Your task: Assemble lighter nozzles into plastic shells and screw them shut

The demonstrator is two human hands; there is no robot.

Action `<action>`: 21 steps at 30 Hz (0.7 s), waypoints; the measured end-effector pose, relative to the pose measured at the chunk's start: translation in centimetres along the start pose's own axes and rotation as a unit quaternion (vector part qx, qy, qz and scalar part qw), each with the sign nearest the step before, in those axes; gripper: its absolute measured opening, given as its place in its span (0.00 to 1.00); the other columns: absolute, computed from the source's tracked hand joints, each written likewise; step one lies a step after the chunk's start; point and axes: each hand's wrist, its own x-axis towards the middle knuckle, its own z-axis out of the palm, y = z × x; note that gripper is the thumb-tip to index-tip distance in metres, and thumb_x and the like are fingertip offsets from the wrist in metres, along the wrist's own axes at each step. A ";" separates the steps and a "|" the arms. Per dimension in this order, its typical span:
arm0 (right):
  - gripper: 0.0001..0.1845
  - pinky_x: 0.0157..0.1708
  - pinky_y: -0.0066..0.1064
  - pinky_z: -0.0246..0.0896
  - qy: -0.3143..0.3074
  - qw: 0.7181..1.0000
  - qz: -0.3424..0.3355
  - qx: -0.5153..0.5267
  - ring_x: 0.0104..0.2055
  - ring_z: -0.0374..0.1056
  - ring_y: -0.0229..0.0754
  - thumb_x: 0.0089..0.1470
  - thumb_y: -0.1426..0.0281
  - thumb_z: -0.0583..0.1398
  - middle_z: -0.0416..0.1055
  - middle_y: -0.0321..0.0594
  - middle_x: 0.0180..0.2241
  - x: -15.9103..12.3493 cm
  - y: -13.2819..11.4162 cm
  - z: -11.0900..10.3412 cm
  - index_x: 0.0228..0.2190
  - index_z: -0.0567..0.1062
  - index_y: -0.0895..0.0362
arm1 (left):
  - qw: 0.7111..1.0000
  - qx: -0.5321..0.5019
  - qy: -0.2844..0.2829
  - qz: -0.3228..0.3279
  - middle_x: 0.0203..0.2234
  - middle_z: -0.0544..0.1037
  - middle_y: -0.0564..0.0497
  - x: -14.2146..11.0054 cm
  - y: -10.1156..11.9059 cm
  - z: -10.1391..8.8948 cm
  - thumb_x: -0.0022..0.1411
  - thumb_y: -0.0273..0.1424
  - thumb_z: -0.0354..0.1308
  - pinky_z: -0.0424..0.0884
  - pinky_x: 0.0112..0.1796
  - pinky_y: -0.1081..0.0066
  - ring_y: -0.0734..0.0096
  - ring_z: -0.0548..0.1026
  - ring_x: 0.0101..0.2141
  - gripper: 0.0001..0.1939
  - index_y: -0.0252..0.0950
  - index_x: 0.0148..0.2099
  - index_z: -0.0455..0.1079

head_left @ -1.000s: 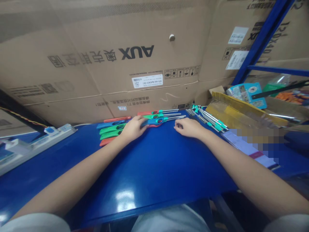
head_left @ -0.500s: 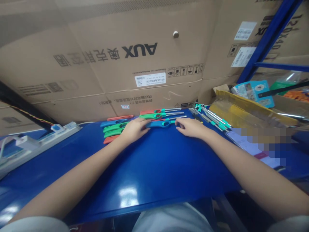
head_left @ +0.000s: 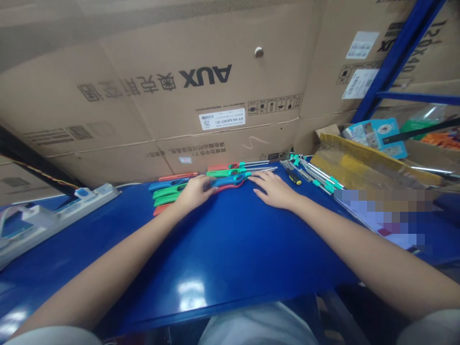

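My left hand is closed on the rear end of a blue long-nosed lighter at the back of the blue table. A curved red handle part shows along the lighter's near side. My right hand has its fingers stretched and the thumb apart, the fingertips at the lighter's teal collar; whether they press on it is unclear. Behind lie a green lighter and a red lighter with metal rods. Left of my left hand are green handles, a blue handle and red ones, partly covered.
Metal rods with teal collars and a yellow-black screwdriver lie right of my right hand. A large cardboard box stands against the back edge. A white power strip is at left, a yellow-taped carton at right.
My right hand's curled fingers have stretched out and reached left along the lighter. The blue lighter has shifted slightly up, and the red part beside it and the screwdriver have come into sight.
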 end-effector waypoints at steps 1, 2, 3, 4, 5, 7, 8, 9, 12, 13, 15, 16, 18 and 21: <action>0.28 0.62 0.55 0.56 -0.005 1.000 0.002 0.006 0.67 0.55 0.58 0.66 0.62 0.51 0.60 0.49 0.66 0.1 0.0 0.2 0.64 0.65 0.57 | 1.000 -0.004 -0.002 -0.004 0.43 0.81 0.43 0.0 0.1 0.0 0.64 0.39 0.59 0.76 0.45 0.60 0.59 0.79 0.39 0.17 0.35 0.51 0.76; 0.29 0.63 0.55 0.56 -0.010 1.000 0.004 0.011 0.67 0.54 0.58 0.67 0.61 0.51 0.59 0.49 0.67 0.1 0.1 0.4 0.65 0.64 0.57 | 1.000 -0.009 -0.006 -0.008 0.43 0.81 0.43 0.0 0.1 0.0 0.63 0.39 0.60 0.77 0.45 0.60 0.59 0.79 0.39 0.18 0.35 0.51 0.76; 0.30 0.63 0.55 0.55 -0.014 1.000 0.006 0.015 0.68 0.53 0.57 0.67 0.61 0.50 0.58 0.49 0.67 0.1 0.2 0.5 0.65 0.63 0.58 | 1.000 -0.014 -0.011 -0.011 0.42 0.81 0.43 0.0 0.2 -0.1 0.62 0.40 0.61 0.77 0.44 0.60 0.59 0.79 0.39 0.18 0.35 0.51 0.76; 0.30 0.64 0.55 0.54 -0.016 1.000 0.007 0.016 0.68 0.53 0.57 0.67 0.60 0.50 0.58 0.49 0.68 0.2 0.2 0.6 0.66 0.63 0.58 | 1.000 -0.019 -0.015 -0.014 0.42 0.81 0.43 0.0 0.2 -0.1 0.61 0.40 0.63 0.77 0.44 0.60 0.59 0.79 0.39 0.19 0.35 0.51 0.76; 0.30 0.64 0.55 0.54 -0.018 1.000 0.007 0.017 0.69 0.53 0.57 0.67 0.59 0.50 0.58 0.49 0.68 0.2 0.3 0.6 0.66 0.62 0.58 | 0.999 -0.024 -0.019 -0.018 0.42 0.81 0.44 0.1 0.3 -0.2 0.60 0.40 0.63 0.77 0.43 0.60 0.58 0.79 0.39 0.19 0.36 0.50 0.76; 0.31 0.65 0.54 0.52 -0.019 1.000 0.009 0.017 0.69 0.52 0.56 0.67 0.59 0.49 0.57 0.49 0.68 0.2 0.4 0.7 0.66 0.62 0.59 | 0.999 -0.035 -0.023 -0.028 0.41 0.82 0.45 0.1 0.3 -0.2 0.59 0.39 0.65 0.78 0.43 0.60 0.59 0.80 0.38 0.19 0.36 0.50 0.77; 0.31 0.66 0.54 0.51 -0.019 1.000 0.011 0.017 0.69 0.52 0.56 0.67 0.59 0.49 0.56 0.49 0.69 0.2 0.4 0.7 0.66 0.62 0.59 | 0.998 -0.041 -0.023 -0.035 0.42 0.82 0.45 0.1 0.2 -0.3 0.58 0.38 0.65 0.78 0.44 0.60 0.59 0.80 0.39 0.19 0.36 0.50 0.77; 0.31 0.66 0.54 0.50 -0.020 1.000 0.012 0.017 0.69 0.52 0.57 0.67 0.59 0.50 0.56 0.50 0.69 0.2 0.4 0.7 0.66 0.62 0.60 | 0.998 -0.046 -0.022 -0.042 0.42 0.82 0.45 0.1 0.2 -0.3 0.58 0.38 0.66 0.78 0.45 0.60 0.59 0.80 0.39 0.18 0.36 0.49 0.77; 0.30 0.66 0.55 0.50 -0.018 1.000 0.014 0.019 0.69 0.53 0.58 0.67 0.60 0.51 0.58 0.51 0.68 0.3 0.5 0.7 0.65 0.63 0.60 | 0.996 -0.064 -0.024 -0.064 0.44 0.82 0.44 0.2 0.1 -0.3 0.57 0.38 0.67 0.78 0.46 0.60 0.58 0.81 0.41 0.19 0.35 0.49 0.77; 0.30 0.66 0.54 0.50 -0.014 1.000 0.014 0.020 0.69 0.53 0.57 0.66 0.60 0.51 0.59 0.52 0.67 0.3 0.4 0.7 0.64 0.64 0.60 | 0.995 -0.069 -0.027 -0.071 0.44 0.82 0.43 0.2 0.1 -0.3 0.57 0.38 0.67 0.78 0.46 0.60 0.58 0.81 0.41 0.20 0.34 0.50 0.77; 0.29 0.65 0.54 0.52 -0.005 1.000 0.013 0.021 0.68 0.55 0.57 0.66 0.60 0.52 0.61 0.52 0.66 0.3 0.5 0.6 0.63 0.65 0.59 | 0.993 -0.078 -0.033 -0.081 0.45 0.82 0.43 0.2 0.0 -0.3 0.56 0.38 0.68 0.79 0.45 0.61 0.58 0.82 0.42 0.21 0.34 0.50 0.77; 0.28 0.64 0.54 0.53 -0.001 1.000 0.012 0.022 0.67 0.55 0.57 0.65 0.60 0.53 0.62 0.52 0.65 0.3 0.5 0.6 0.62 0.66 0.59 | 0.993 -0.079 -0.035 -0.085 0.45 0.83 0.43 0.2 0.0 -0.3 0.56 0.39 0.68 0.79 0.45 0.62 0.58 0.82 0.42 0.22 0.34 0.50 0.77; 0.27 0.63 0.53 0.55 0.007 1.000 0.009 0.022 0.66 0.57 0.57 0.65 0.60 0.54 0.64 0.52 0.64 0.4 0.5 0.5 0.60 0.68 0.59 | 0.993 -0.076 -0.036 -0.087 0.45 0.83 0.43 0.2 0.0 -0.4 0.57 0.39 0.67 0.78 0.46 0.62 0.58 0.82 0.42 0.22 0.33 0.50 0.77; 0.26 0.62 0.52 0.57 0.016 1.000 -0.004 0.019 0.64 0.59 0.56 0.65 0.61 0.55 0.66 0.52 0.62 0.4 0.6 0.5 0.59 0.70 0.60 | 0.995 -0.057 -0.027 -0.081 0.45 0.83 0.43 0.1 0.2 -0.5 0.59 0.39 0.65 0.77 0.48 0.60 0.56 0.81 0.43 0.21 0.33 0.51 0.77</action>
